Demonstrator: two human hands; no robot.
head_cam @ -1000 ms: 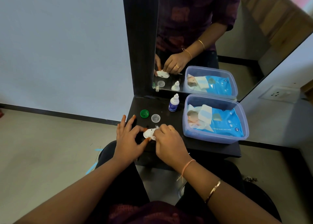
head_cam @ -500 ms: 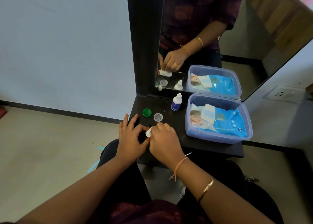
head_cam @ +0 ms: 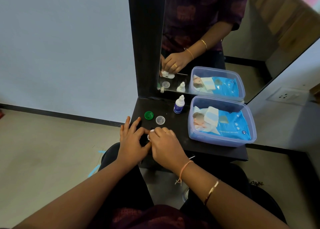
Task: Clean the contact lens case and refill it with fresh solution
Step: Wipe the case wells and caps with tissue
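— What is the blue tub holding?
— A wipes pack is lying inside.
— The lens case?
— Both hands — left hand, right hand — are gripping it at the bench edge, mostly hiding it.

A green round plastic cap and a clear one sit on a black shelf; a translucent lavender tub holds a bright blue wipes pack.
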